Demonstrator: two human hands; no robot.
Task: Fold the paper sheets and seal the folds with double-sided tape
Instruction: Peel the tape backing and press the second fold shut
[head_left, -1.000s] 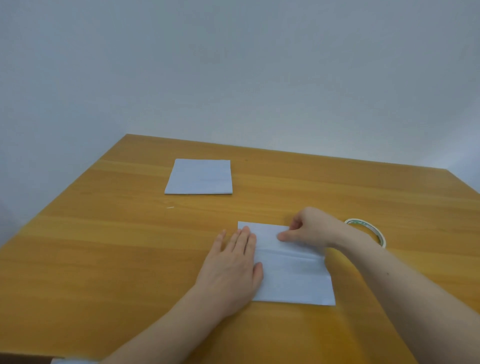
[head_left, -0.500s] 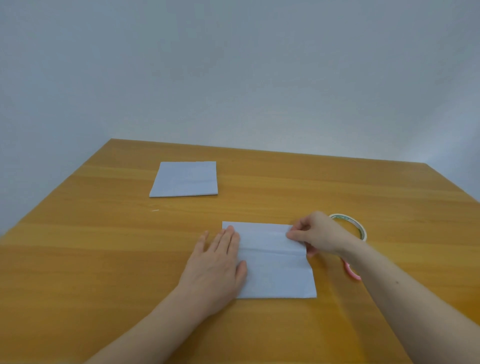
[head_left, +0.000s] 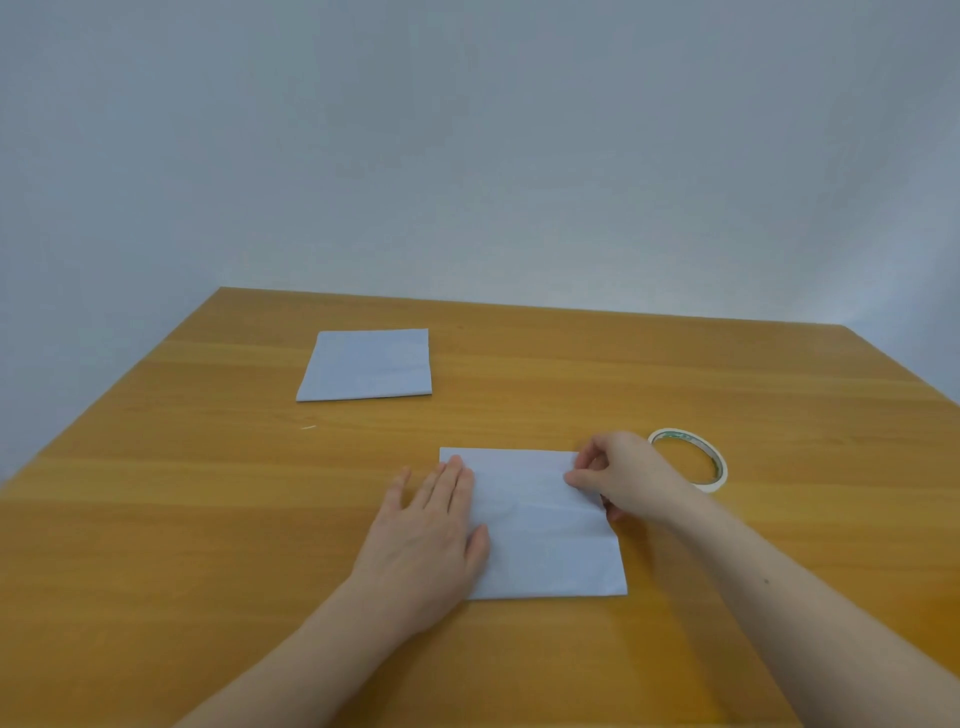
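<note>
Right hand (head_left: 621, 480) pinches paper sheet (head_left: 540, 535) edge (left hand (head_left: 434, 540) flat) — mid-right.

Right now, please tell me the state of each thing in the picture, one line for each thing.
near paper sheet: folded, flat on the table, held by both hands.
far paper sheet: folded, flat, untouched.
tape roll: lying flat beside the right hand, not held.
left hand: flat, fingers straight, presses the near sheet's left edge.
right hand: fingers curled, pinches at the sheet's right edge.
table: wooden, bears everything.

Bare forearms, no sleeves; hands (head_left: 524, 506) ungloved.
</note>
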